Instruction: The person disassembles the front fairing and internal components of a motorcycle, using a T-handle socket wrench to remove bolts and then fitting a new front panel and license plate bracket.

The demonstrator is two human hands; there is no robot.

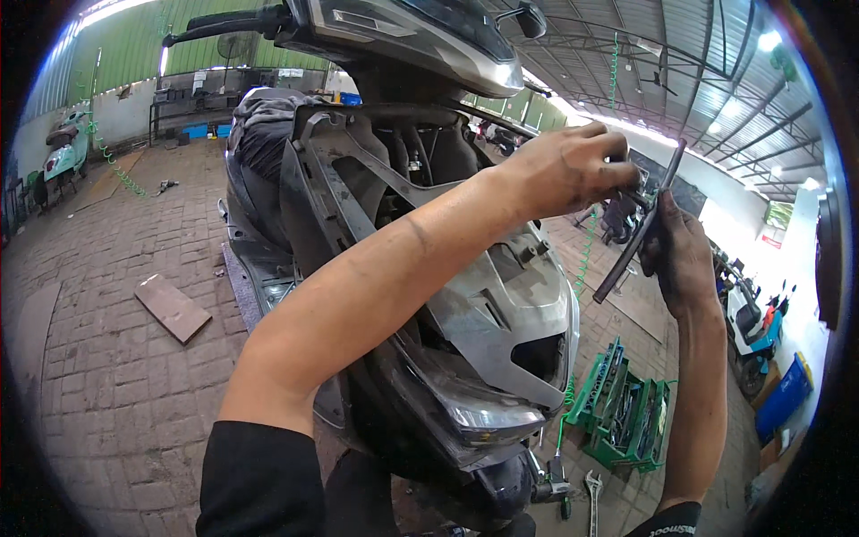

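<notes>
My left arm reaches across the front of a partly stripped scooter [528,313]. My left hand [577,170] has its fingers curled in a pinch beside a slim dark bar [622,261], at a small metal piece near the bar's middle; what exactly it grips is hidden. From the right, my blackened right hand [682,255] is closed on the same bar, its thumb pointing up along it. The bar slants from upper right to lower left, held in the air to the right of the scooter's front. Some fingers of both hands are out of sight.
On the paving below stands an unfolded green toolbox [626,407] full of tools. An adjustable wrench [593,501] and a power tool [552,483] lie nearer. A flat brown board [173,307] is at left, a blue bin [785,394] at far right. Green coiled hoses hang down.
</notes>
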